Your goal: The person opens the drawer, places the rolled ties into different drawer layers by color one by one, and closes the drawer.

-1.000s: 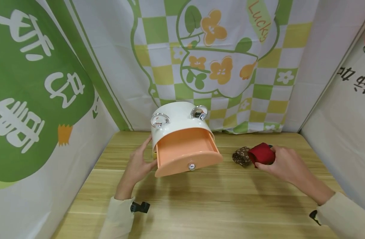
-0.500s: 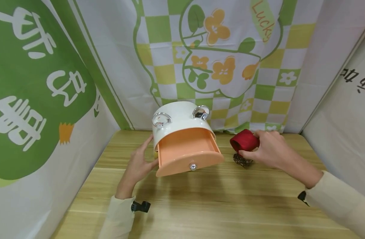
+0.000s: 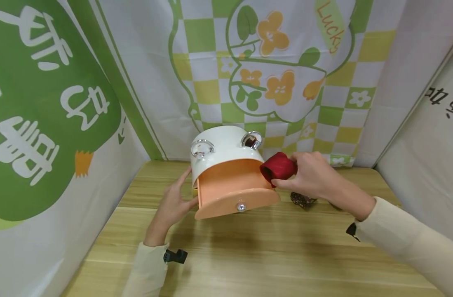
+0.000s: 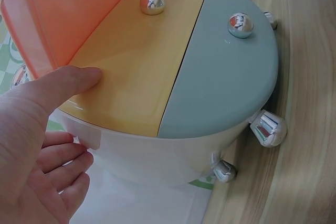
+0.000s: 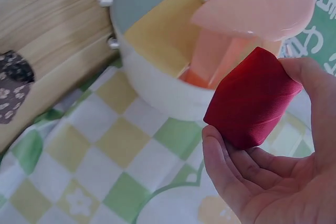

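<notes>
At far left, the green cloth (image 3: pixel 44 123) bears large white Chinese characters, cut by the edge. The left hand (image 3: pixel 174 206) lies at the box's left side, its straight thumb on the yellow front (image 4: pixel 139 72), its other fingers loosely bent beside the white shell; the box (image 3: pixel 224 142) stands on the table (image 3: pixel 211 268), its orange drawer (image 3: pixel 222 202) pulled out. The red roll (image 3: pixel 279 166) is at the drawer's right end (whether the two touch cannot be told); half a second earlier it was farther right, over the patterned roll (image 3: pixel 302 200), while box and left hand have kept their places. The right hand (image 3: pixel 315 175) pinches the red roll between thumb and fingers. Behind, a slanted label (image 3: pixel 329 27) on the checked backdrop (image 3: pixel 200 35) reads "Lucky"; black characters, partly cropped, mark the right cloth (image 3: pixel 430 144).
</notes>
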Motion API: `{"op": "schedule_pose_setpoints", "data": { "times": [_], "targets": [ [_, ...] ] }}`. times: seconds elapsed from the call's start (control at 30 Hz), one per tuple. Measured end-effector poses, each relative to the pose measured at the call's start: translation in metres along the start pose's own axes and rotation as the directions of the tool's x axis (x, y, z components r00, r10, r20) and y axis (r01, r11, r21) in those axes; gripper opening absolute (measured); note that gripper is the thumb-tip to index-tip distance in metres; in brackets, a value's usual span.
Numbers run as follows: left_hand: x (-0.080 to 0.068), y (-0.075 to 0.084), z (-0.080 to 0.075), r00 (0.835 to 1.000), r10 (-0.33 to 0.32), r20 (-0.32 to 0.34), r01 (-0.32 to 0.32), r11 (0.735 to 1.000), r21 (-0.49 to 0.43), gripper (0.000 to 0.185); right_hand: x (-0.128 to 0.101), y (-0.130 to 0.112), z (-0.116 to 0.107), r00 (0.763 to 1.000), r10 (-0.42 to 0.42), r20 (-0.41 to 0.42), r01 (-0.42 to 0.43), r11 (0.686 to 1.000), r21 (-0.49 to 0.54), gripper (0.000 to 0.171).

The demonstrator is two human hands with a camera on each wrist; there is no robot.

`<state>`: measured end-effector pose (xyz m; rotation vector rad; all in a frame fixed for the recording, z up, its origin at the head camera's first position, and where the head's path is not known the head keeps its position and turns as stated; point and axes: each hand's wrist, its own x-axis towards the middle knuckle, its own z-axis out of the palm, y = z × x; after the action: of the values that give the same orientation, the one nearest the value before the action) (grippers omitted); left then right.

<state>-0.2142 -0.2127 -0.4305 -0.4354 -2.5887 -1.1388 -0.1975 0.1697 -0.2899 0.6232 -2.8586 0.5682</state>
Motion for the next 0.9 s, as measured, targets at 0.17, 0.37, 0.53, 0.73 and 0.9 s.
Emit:
{"op": "schedule_pose_setpoints", "data": {
  "times": [0.17,0.37,0.53,0.73,0.9],
  "targets": [
    [-0.001,0.000,0.000,1.000,-0.001,-0.001,0.001,1.000,-0.008,0.102,0.010,-0.013,0.003,1.000,-0.001,0.009,0.001,0.999,0.033,0.044],
    [-0.001,0.000,0.000,1.000,-0.018,0.002,0.018,1.000,-0.003,0.101,0.019,-0.028,0.009,0.999,-0.030,0.018,0.028,0.996,0.086,0.039],
    [0.000,0.000,0.000,1.000,-0.020,0.000,0.020,1.000,0.004,0.100,0.025,-0.040,0.014,0.997,-0.061,0.037,0.055,0.989,0.135,0.039],
    [-0.001,0.000,-0.001,1.000,-0.014,-0.006,0.014,1.000,0.005,0.100,0.031,-0.053,0.021,0.996,-0.056,0.070,0.046,0.989,0.143,0.043],
    [0.000,0.001,-0.001,1.000,-0.013,-0.010,0.013,1.000,0.016,0.100,0.036,-0.063,0.027,0.995,-0.062,0.078,0.052,0.992,0.114,0.044]
  ]
}}
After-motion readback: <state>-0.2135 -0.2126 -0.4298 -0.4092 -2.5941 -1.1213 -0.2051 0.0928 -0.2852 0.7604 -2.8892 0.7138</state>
